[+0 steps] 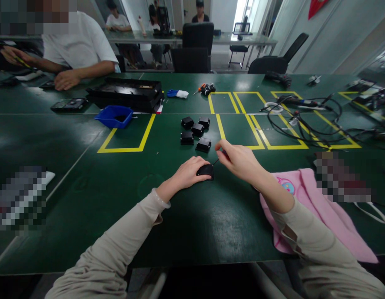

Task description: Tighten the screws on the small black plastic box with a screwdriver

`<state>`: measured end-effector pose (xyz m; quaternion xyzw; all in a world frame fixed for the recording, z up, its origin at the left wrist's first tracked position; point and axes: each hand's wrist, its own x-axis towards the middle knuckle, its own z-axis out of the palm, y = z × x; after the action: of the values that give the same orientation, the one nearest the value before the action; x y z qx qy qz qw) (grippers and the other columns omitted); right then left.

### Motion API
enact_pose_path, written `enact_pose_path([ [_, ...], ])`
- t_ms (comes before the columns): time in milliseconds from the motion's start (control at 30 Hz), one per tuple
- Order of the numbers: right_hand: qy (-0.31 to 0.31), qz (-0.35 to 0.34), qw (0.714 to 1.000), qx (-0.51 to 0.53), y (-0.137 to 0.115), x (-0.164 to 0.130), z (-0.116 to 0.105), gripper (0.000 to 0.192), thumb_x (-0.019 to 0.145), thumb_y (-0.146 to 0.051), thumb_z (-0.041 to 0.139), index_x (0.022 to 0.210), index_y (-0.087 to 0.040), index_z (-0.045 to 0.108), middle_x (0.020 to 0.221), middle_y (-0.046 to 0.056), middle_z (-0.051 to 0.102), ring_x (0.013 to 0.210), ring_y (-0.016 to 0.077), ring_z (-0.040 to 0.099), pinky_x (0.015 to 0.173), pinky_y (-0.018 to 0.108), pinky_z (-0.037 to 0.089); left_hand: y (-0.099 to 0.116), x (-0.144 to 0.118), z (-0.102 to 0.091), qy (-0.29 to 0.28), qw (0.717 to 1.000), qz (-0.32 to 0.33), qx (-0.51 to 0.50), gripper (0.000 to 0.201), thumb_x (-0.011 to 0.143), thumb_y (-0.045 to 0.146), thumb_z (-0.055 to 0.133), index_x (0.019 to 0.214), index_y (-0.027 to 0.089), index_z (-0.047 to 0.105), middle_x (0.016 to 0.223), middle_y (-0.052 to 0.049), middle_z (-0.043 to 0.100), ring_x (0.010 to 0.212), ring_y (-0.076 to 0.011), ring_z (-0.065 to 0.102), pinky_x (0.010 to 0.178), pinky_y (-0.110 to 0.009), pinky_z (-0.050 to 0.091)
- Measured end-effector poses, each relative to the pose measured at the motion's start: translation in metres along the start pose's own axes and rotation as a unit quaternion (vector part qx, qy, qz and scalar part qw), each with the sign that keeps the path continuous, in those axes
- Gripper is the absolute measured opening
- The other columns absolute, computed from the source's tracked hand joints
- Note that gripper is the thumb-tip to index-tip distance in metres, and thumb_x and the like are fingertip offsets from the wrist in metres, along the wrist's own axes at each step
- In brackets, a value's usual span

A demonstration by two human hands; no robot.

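My left hand point(187, 172) rests on the green table point(86, 191) and grips a small black box point(206, 170) against the surface. My right hand point(237, 160) is closed around a thin dark tool point(216, 162), its tip touching the top of that box. Just beyond, several more small black boxes point(196, 133) lie in a loose cluster.
A blue bin point(114, 116) and a black tray point(125, 93) sit at the far left, next to a seated person's hand point(66, 79). Tangled black cables point(313, 120) cover the right. A pink cloth point(317, 207) lies under my right forearm. Yellow tape marks squares on the table.
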<state>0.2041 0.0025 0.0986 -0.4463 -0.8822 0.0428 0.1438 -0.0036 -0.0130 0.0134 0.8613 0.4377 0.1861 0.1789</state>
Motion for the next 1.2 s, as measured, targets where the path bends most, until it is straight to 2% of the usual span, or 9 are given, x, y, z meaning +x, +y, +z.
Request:
enact_pose_path([
  [100,-0.012,0.005,1.0,-0.016,-0.0004,0.0003,-0.001,0.036,0.097,-0.045,0.032,0.101,-0.02,0.058,0.072,0.002,0.065,0.062,0.0159,0.056,0.056,0.027,0.024,-0.0006,0.0002,0.0005,0.001,1.0,0.001,-0.002,0.042,0.087,0.048,0.062,0.118,0.021,0.055,0.113,-0.007,0.058,0.103,-0.0234,0.053,0.089,-0.036,0.045],
  [300,-0.012,0.009,1.0,0.005,-0.001,0.0002,-0.0016,0.028,0.095,-0.034,0.035,0.11,-0.018,0.053,0.077,0.002,0.066,0.062,0.0152,0.055,0.056,0.026,0.025,-0.0023,0.0001,0.0023,0.004,1.0,0.002,-0.002,0.041,0.086,0.048,0.062,0.118,0.022,0.056,0.112,-0.006,0.058,0.103,-0.0233,0.053,0.089,-0.036,0.045],
  [500,-0.025,0.005,1.0,-0.012,-0.0002,0.0002,-0.002,0.034,0.097,-0.042,0.031,0.1,-0.02,0.056,0.072,0.002,0.064,0.061,0.0157,0.055,0.056,0.027,0.024,-0.0012,-0.0003,0.0016,0.005,1.0,0.0,0.0,0.041,0.087,0.048,0.062,0.118,0.022,0.055,0.113,-0.006,0.058,0.104,-0.0235,0.053,0.089,-0.036,0.045],
  [700,-0.02,0.007,1.0,0.015,-0.0009,-0.0001,-0.0032,0.027,0.094,-0.032,0.036,0.111,-0.018,0.05,0.076,0.002,0.066,0.061,0.0152,0.055,0.056,0.026,0.026,-0.0003,0.0,0.0005,0.001,1.0,-0.004,-0.002,0.041,0.087,0.047,0.062,0.119,0.023,0.055,0.114,-0.006,0.058,0.104,-0.0232,0.053,0.09,-0.036,0.045],
  [900,-0.029,0.006,1.0,-0.009,-0.0009,0.0007,-0.0036,0.035,0.097,-0.046,0.03,0.099,-0.021,0.055,0.074,0.003,0.066,0.063,0.0165,0.057,0.056,0.027,0.024,0.0004,0.0,-0.0007,0.001,1.0,-0.001,0.0,0.041,0.087,0.048,0.062,0.118,0.021,0.055,0.114,-0.007,0.058,0.104,-0.0234,0.053,0.09,-0.036,0.045],
  [1067,-0.019,0.01,1.0,0.007,-0.0018,0.0001,-0.0038,0.026,0.095,-0.033,0.034,0.108,-0.019,0.051,0.079,0.003,0.067,0.063,0.0156,0.057,0.056,0.026,0.026,0.0002,0.0,-0.0004,0.002,1.0,-0.002,-0.003,0.041,0.087,0.048,0.062,0.118,0.022,0.055,0.114,-0.006,0.058,0.104,-0.0233,0.053,0.09,-0.036,0.045],
  [1200,-0.012,0.003,1.0,0.003,-0.0015,-0.0001,-0.0021,0.029,0.096,-0.04,0.033,0.104,-0.02,0.053,0.077,0.003,0.066,0.063,0.0157,0.057,0.055,0.027,0.024,-0.0006,0.0003,0.0005,0.004,1.0,0.002,-0.002,0.041,0.087,0.048,0.062,0.118,0.021,0.055,0.114,-0.006,0.058,0.104,-0.023,0.053,0.09,-0.036,0.045],
])
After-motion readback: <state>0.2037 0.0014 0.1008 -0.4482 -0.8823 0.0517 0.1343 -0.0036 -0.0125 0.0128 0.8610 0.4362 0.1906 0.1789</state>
